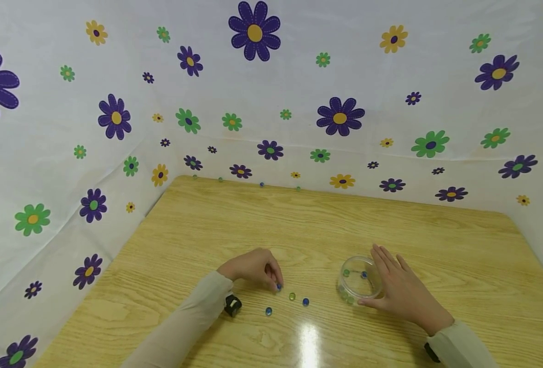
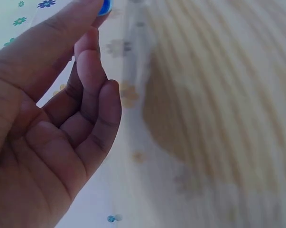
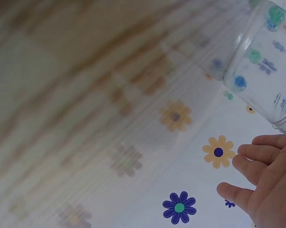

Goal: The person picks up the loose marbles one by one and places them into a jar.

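Observation:
My left hand [image 1: 251, 268] is low over the table, its thumb and index finger pinching a small blue glass marble [image 2: 105, 6]. The other fingers curl loosely toward the palm in the left wrist view. Just in front of that hand lie a yellow-green marble [image 1: 292, 296] and two blue marbles, one to the right [image 1: 306, 302] and one nearer me [image 1: 269, 311]. A clear jar [image 3: 275, 78] stands upright, with several green and blue marbles at its bottom. Along its right side is my right hand [image 1: 402, 290], fingers extended and thumb at the jar's near rim.
Both hands work over a wood-grain table [image 1: 198, 220]. Along its far edge sit several more marbles, among them a blue one [image 1: 262, 184] and a green one [image 1: 298, 188]. White flower-print cloth [image 1: 290, 82] rises behind the table and at its sides.

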{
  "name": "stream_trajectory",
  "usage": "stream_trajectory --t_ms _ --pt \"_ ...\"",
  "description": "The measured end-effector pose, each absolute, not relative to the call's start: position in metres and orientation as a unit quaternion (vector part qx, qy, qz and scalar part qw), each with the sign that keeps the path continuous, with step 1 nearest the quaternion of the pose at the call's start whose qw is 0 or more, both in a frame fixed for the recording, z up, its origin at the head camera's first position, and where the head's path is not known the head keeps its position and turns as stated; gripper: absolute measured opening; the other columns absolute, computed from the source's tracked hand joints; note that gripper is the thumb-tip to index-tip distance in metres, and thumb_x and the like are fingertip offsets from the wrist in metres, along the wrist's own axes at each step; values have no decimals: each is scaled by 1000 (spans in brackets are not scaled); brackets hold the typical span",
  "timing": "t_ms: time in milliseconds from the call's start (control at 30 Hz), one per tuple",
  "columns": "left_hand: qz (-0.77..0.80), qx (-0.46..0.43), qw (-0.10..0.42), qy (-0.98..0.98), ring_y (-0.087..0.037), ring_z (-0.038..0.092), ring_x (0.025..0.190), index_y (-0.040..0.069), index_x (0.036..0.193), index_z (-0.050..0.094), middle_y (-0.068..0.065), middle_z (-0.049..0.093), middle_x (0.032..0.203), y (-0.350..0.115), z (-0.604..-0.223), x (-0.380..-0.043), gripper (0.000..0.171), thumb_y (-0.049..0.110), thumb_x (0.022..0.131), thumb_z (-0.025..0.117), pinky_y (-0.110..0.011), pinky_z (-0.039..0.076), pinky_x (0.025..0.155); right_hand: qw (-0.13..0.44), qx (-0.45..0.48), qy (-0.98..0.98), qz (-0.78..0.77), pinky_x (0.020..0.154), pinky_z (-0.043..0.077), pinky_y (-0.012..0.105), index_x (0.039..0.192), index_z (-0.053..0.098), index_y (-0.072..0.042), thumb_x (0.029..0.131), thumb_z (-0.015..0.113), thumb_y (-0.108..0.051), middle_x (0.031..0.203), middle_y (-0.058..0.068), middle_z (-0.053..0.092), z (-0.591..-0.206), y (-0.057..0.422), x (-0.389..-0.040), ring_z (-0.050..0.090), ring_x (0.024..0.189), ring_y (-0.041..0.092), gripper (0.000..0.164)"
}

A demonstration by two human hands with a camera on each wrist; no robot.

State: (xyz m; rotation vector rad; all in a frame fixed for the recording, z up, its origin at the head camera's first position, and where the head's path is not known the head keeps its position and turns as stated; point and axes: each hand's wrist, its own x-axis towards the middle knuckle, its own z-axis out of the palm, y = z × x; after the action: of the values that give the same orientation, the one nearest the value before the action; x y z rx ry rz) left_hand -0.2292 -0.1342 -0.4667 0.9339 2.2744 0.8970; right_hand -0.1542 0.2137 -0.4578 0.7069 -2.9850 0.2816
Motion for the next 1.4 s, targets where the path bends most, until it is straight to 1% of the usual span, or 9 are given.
stream_trajectory --t_ms 333,600,833,1167,1400 --pt "346 351 242 836 -4 57 62 11 84 76 -1 71 82 -136 -450 -231 7 10 77 75 -19 49 59 38 234 -967 90 106 26 62 142 29 10 70 67 -67 149 26 29 -458 214 -155 30 137 42 112" --pt "357 353 223 836 -4 56 63 11 86 76 -2 71 79 -133 -432 -230 8 12 78 75 -19 48 60 38 236 -967 89 106 27 62 142 29 10 71 65 -68 149 27 29 -459 214 -157 30 137 42 112" --pt "357 358 212 836 -3 56 66 11 88 76 -2 70 81 -128 -421 -230 10 15 79 74 -20 50 64 42 238 -966 90 106 27 62 141 30 10 71 66 -67 149 27 30 -459 214 -156 31 136 41 111" --pt "366 374 200 828 -3 59 69 12 90 76 -1 72 87 -105 -405 -232 11 16 80 74 -19 52 72 40 233 -967 90 106 27 62 142 30 10 70 66 -69 149 26 29 -460 215 -155 30 137 41 113" --pt "375 386 199 819 -4 58 69 11 91 76 -1 72 86 -84 -398 -234 12 14 80 74 -19 51 70 40 233 -967 94 106 27 62 142 29 10 70 65 -69 149 26 29 -459 215 -155 30 137 41 113"
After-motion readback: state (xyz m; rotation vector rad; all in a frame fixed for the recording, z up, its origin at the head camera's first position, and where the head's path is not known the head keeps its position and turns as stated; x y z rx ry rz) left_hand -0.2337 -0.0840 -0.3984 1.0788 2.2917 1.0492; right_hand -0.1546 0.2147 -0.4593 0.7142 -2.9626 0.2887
